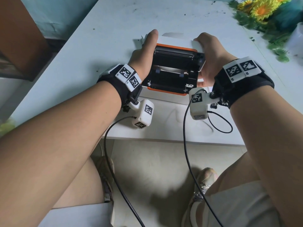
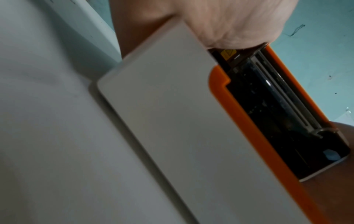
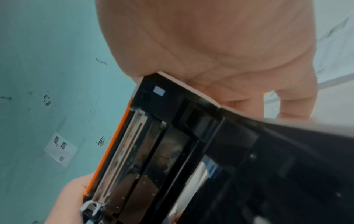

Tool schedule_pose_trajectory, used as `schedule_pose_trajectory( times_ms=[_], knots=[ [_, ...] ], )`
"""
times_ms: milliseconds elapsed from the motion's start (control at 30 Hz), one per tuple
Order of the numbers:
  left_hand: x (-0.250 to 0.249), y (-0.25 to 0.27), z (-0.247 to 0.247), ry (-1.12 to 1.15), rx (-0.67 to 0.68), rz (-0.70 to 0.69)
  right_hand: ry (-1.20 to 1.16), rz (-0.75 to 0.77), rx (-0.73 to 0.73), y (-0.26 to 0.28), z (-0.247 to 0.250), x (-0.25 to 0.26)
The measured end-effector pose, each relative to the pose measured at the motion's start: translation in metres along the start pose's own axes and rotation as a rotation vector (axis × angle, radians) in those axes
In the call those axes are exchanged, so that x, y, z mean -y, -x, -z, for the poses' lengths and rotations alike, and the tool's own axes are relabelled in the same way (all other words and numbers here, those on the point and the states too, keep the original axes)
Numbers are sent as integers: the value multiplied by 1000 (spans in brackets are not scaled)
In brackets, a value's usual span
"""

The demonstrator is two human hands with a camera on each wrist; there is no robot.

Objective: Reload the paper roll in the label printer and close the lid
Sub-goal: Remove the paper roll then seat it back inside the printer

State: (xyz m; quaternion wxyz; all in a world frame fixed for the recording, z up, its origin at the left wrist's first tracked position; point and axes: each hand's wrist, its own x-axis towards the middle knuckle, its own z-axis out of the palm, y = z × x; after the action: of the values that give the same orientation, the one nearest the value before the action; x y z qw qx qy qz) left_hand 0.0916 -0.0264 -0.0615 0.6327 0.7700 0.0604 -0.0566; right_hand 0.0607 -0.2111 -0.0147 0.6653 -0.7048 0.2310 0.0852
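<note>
A white label printer [image 1: 164, 97] with orange trim sits on the white table [image 1: 114, 30], and its lid [image 1: 177, 52] is raised and tilted back. My left hand [image 1: 144, 51] holds the lid's left end, thumb pointing away, and its fingers [image 3: 72, 197] wrap the orange edge. Over the lid's right top corner curl the fingers of my right hand [image 1: 208, 53]. The black paper bay [image 1: 168, 79] lies exposed, with a pale strip [image 1: 170, 68] across it between two small grey guides. I cannot tell whether a roll sits inside. The left wrist view shows the printer's white body [image 2: 172, 121] and the lid's dark inside [image 2: 277, 106].
Artificial sunflowers and greenery [image 1: 262, 12] lie at the table's far right, beside a white container [image 1: 296, 38]. The table's front edge [image 1: 164, 140] runs just below the printer. Black camera cables [image 1: 185, 128] hang from both wrists over that edge.
</note>
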Motion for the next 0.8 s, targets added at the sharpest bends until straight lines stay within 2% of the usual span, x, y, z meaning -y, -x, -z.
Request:
schedule_pose_trajectory(
  times_ms=[367,800],
  knots=[
    [15,-15,4,64,58,40,16,3,37,5,1,3],
    [12,-11,2,34,33,14,-44,-8,58,3,0,-1]
  ],
)
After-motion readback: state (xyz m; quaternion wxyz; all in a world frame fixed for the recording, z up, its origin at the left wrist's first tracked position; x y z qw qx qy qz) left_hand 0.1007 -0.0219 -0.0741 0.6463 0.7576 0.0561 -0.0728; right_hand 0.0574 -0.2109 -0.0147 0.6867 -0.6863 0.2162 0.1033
